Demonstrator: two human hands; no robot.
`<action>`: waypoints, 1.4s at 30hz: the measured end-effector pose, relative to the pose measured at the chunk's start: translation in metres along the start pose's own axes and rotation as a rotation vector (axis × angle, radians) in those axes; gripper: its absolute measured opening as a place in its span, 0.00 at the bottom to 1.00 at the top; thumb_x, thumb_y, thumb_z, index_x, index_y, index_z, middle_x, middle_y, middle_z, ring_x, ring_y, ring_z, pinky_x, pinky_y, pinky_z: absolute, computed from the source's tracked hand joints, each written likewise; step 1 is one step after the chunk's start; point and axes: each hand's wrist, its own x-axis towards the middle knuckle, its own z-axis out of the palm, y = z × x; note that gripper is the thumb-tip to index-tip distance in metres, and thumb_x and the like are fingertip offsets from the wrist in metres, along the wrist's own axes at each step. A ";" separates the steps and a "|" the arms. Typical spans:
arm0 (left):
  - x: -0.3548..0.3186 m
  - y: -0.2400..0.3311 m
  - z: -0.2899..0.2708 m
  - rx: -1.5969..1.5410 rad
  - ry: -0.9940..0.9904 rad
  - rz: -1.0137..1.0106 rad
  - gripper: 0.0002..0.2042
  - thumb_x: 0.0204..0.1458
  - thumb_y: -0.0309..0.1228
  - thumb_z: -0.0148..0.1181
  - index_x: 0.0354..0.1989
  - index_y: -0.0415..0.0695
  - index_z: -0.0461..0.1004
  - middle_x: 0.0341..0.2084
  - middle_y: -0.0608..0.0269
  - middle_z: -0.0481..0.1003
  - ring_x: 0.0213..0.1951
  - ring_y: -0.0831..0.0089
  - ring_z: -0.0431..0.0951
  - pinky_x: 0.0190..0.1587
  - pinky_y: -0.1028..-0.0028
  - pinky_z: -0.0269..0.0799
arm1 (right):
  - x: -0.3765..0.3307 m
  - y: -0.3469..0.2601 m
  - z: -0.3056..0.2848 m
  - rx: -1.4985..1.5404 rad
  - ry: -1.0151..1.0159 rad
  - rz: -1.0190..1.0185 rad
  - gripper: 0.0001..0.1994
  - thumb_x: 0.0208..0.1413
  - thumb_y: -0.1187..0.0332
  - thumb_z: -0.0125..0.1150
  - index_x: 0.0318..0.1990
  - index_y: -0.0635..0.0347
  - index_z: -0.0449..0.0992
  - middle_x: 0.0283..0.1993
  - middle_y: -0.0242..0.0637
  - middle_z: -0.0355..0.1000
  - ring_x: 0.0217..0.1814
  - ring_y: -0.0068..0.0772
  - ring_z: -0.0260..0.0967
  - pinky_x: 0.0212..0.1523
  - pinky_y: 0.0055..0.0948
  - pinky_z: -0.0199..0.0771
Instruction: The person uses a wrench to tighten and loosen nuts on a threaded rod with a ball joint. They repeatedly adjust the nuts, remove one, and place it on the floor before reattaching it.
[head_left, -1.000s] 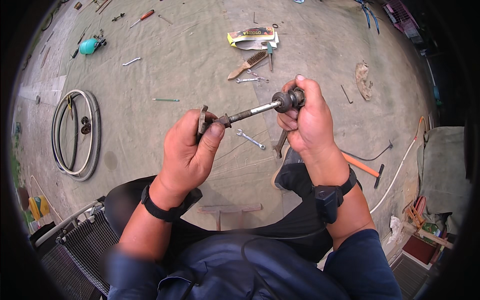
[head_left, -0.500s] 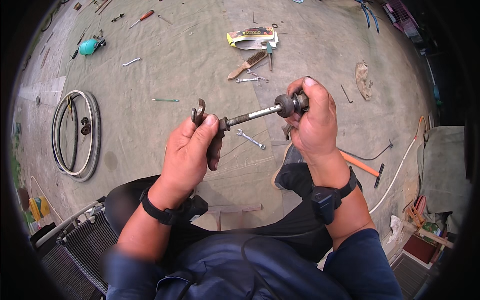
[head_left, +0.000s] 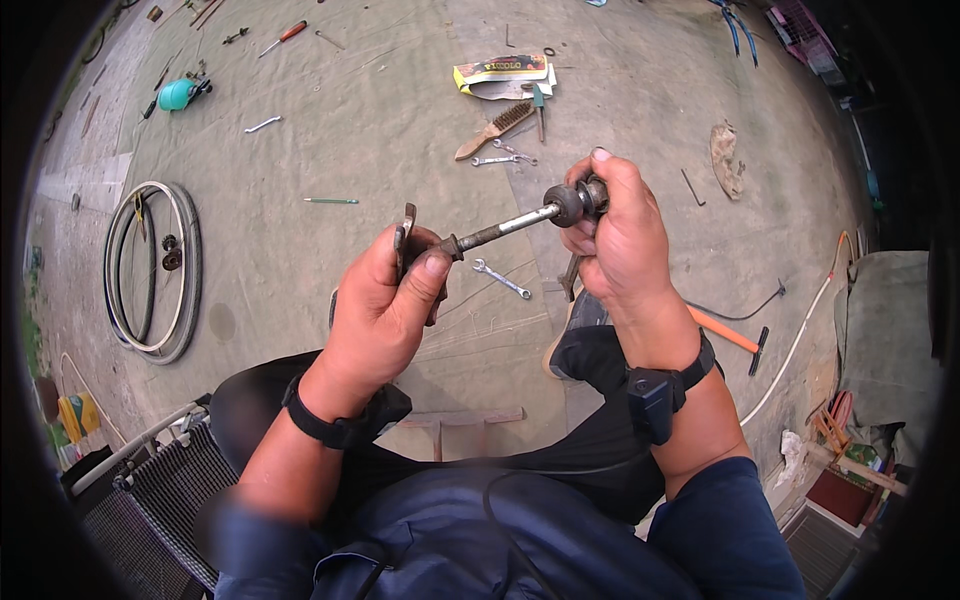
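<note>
Both ends of a greasy silver-and-black metal axle [head_left: 510,224] are grasped, its bare shaft spanning the gap between the hands. The left hand [head_left: 378,310] pinches the lower end between thumb and curled fingers; a dark steel open-ended wrench [head_left: 402,240] juts up beside its knuckles. The right hand [head_left: 632,240] curls its fingers around the higher end, a thick dark round collar [head_left: 565,205] showing just beyond them. Below those fingers pokes a second dark steel wrench [head_left: 571,278].
</note>
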 end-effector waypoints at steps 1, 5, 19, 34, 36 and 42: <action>0.000 0.000 -0.001 0.044 0.005 0.011 0.09 0.64 0.34 0.56 0.38 0.40 0.70 0.22 0.71 0.69 0.22 0.84 0.67 0.26 0.80 0.64 | 0.000 0.000 0.000 -0.001 0.001 0.011 0.16 0.64 0.56 0.49 0.30 0.58 0.72 0.19 0.30 0.63 0.15 0.17 0.49 0.15 0.21 0.48; 0.001 -0.002 -0.002 0.190 0.011 0.076 0.08 0.61 0.31 0.59 0.38 0.39 0.70 0.22 0.66 0.70 0.23 0.78 0.69 0.26 0.77 0.66 | 0.001 0.001 -0.002 0.014 0.019 0.075 0.16 0.64 0.56 0.49 0.30 0.57 0.71 0.18 0.29 0.62 0.14 0.18 0.48 0.15 0.21 0.47; 0.007 0.001 0.001 0.268 0.106 0.265 0.13 0.53 0.23 0.66 0.42 0.37 0.69 0.31 0.60 0.77 0.31 0.76 0.76 0.36 0.77 0.72 | 0.004 0.004 -0.004 0.117 0.031 0.253 0.15 0.62 0.55 0.50 0.30 0.57 0.70 0.17 0.28 0.59 0.13 0.17 0.47 0.14 0.23 0.43; 0.004 -0.005 0.003 0.081 0.065 0.131 0.09 0.59 0.26 0.62 0.44 0.37 0.71 0.31 0.68 0.75 0.33 0.83 0.70 0.37 0.80 0.68 | 0.002 0.000 -0.006 0.054 0.019 0.104 0.17 0.62 0.55 0.51 0.29 0.59 0.71 0.17 0.29 0.60 0.14 0.18 0.47 0.15 0.23 0.44; 0.008 -0.010 0.004 0.080 0.069 0.102 0.10 0.62 0.32 0.58 0.44 0.38 0.71 0.29 0.66 0.74 0.30 0.83 0.70 0.33 0.80 0.67 | 0.002 -0.004 -0.006 0.041 0.053 0.081 0.17 0.62 0.55 0.51 0.29 0.59 0.71 0.17 0.29 0.60 0.14 0.18 0.48 0.15 0.23 0.45; 0.046 -0.067 -0.009 0.260 0.079 -0.393 0.13 0.64 0.38 0.52 0.38 0.38 0.71 0.25 0.61 0.74 0.25 0.75 0.72 0.29 0.74 0.68 | 0.008 -0.030 -0.030 0.022 0.174 -0.056 0.15 0.62 0.55 0.51 0.31 0.57 0.71 0.17 0.28 0.59 0.13 0.18 0.46 0.16 0.22 0.45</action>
